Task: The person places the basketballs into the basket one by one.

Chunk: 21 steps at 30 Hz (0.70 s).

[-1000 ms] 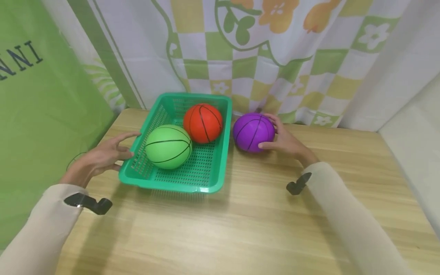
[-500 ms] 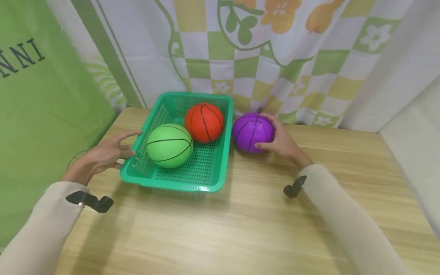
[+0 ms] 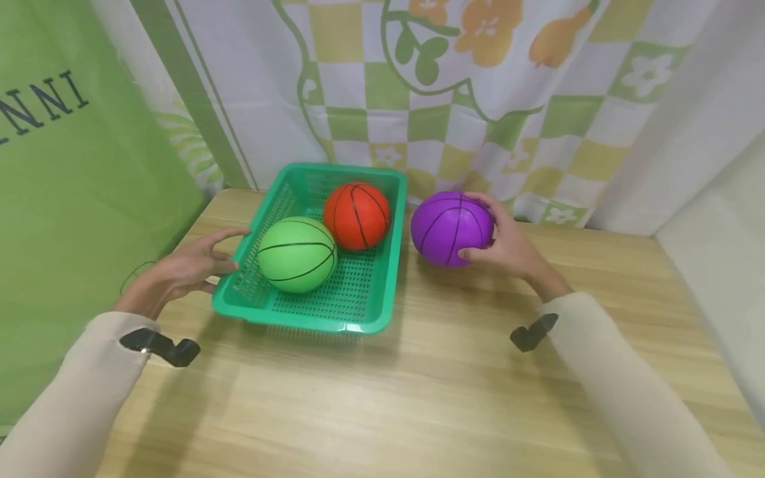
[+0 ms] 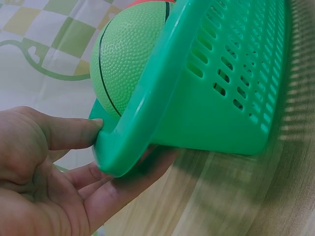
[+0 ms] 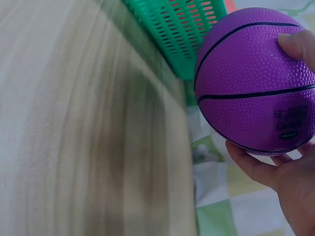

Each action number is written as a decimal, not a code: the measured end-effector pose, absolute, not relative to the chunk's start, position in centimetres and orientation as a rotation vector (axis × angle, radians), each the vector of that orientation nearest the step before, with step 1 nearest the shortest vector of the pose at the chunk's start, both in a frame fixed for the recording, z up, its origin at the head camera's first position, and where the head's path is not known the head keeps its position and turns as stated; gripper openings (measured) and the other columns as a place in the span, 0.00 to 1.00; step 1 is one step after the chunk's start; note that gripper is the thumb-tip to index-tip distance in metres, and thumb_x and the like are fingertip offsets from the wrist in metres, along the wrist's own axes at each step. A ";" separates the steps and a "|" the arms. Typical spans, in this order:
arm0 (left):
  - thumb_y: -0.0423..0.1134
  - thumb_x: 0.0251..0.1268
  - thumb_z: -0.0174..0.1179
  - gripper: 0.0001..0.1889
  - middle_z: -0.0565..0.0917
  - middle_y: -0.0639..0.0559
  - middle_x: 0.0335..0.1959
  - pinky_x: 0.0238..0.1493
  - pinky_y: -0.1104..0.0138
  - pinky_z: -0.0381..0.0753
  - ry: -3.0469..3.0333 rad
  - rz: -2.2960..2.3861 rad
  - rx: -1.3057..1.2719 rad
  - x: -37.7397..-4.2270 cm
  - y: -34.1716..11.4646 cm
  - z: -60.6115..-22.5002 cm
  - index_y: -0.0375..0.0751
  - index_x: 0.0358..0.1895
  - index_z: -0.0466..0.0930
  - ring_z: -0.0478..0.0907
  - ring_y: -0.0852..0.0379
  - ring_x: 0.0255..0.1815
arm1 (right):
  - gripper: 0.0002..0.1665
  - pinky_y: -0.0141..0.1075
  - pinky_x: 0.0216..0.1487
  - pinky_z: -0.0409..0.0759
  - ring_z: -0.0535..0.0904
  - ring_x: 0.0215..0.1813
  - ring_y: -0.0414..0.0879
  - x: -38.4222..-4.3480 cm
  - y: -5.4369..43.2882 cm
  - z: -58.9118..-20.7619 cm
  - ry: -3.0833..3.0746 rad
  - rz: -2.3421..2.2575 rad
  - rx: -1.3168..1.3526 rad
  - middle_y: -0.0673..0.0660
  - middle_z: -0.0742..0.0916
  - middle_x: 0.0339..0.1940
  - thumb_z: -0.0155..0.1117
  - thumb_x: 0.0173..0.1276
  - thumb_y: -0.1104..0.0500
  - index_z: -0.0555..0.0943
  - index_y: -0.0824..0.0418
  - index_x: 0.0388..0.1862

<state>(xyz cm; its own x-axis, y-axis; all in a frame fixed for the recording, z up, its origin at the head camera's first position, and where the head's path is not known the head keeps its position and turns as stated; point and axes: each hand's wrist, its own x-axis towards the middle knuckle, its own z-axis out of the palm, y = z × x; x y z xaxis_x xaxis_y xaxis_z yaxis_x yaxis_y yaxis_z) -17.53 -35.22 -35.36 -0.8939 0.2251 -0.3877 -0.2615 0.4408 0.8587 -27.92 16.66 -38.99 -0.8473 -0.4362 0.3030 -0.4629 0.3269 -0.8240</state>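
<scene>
A green plastic basket [image 3: 311, 323] stands on the wooden table, left of the middle. Inside it lie a light green ball [image 3: 297, 255] and a red ball [image 3: 356, 216], both with black basketball lines. My left hand [image 3: 185, 267] holds the basket's left rim, thumb on top and fingers beneath, as the left wrist view shows. Just right of the basket, my right hand [image 3: 510, 249] grips a purple ball [image 3: 448, 229] from its right side. In the right wrist view the thumb [image 5: 298, 48] presses one side of the ball and fingers [image 5: 251, 164] support the opposite side.
A checked, flowered curtain [image 3: 472, 113] hangs along the table's back edge. Green fabric with dark letters [image 3: 89, 219] borders the left side, and a pale wall [image 3: 717, 206] the right. The wooden table [image 3: 418, 398] extends in front of the basket.
The purple ball, in my right hand, has shifted a little to the right and looks slightly larger, as if raised. My left hand and the basket stay nearly the same.
</scene>
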 end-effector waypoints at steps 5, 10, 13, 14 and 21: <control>0.26 0.76 0.46 0.40 0.41 0.15 0.73 0.61 0.34 0.66 2.254 1.454 -0.014 -17.5 -35.4 -35.6 0.51 0.82 0.37 0.51 0.21 0.72 | 0.58 0.60 0.51 0.80 0.71 0.63 0.68 -27.1 16.4 -37.5 -2.524 1.582 0.942 0.65 0.67 0.71 0.79 0.46 0.67 0.63 0.54 0.76; 0.27 0.76 0.47 0.40 0.41 0.16 0.74 0.61 0.35 0.66 2.253 1.453 -0.015 -17.4 -35.4 -35.6 0.52 0.82 0.38 0.51 0.22 0.72 | 0.57 0.55 0.47 0.83 0.72 0.61 0.68 -26.3 15.5 -36.2 -2.483 1.625 0.998 0.65 0.66 0.71 0.78 0.47 0.69 0.62 0.54 0.76; 0.26 0.76 0.47 0.39 0.41 0.16 0.74 0.61 0.35 0.67 2.264 1.451 -0.023 -17.3 -35.5 -35.6 0.52 0.82 0.39 0.52 0.22 0.72 | 0.57 0.49 0.46 0.85 0.73 0.60 0.66 -25.7 14.7 -35.5 -2.455 1.674 1.017 0.63 0.66 0.71 0.78 0.47 0.69 0.61 0.53 0.76; 0.26 0.76 0.47 0.39 0.41 0.17 0.74 0.60 0.35 0.68 2.263 1.455 -0.024 -17.3 -35.5 -35.6 0.52 0.82 0.39 0.52 0.22 0.72 | 0.57 0.48 0.46 0.85 0.74 0.60 0.65 -25.6 14.4 -35.4 -2.446 1.687 1.022 0.63 0.67 0.71 0.78 0.47 0.69 0.61 0.53 0.76; 0.27 0.76 0.47 0.40 0.44 0.15 0.73 0.60 0.36 0.69 2.248 1.470 -0.013 -17.4 -35.5 -35.8 0.51 0.82 0.37 0.53 0.22 0.71 | 0.57 0.49 0.49 0.84 0.74 0.61 0.62 -24.3 12.1 -34.1 -2.392 1.636 1.162 0.59 0.66 0.71 0.80 0.46 0.65 0.62 0.52 0.75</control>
<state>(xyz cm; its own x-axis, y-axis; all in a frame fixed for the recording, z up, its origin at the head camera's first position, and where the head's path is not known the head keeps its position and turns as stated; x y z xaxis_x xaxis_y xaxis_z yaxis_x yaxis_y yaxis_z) -17.41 -35.51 -35.80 -0.8978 0.2332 -0.3737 -0.2489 0.4315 0.8671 -24.31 12.09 -34.14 -0.7226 -0.5603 0.4048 -0.5804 0.1737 -0.7956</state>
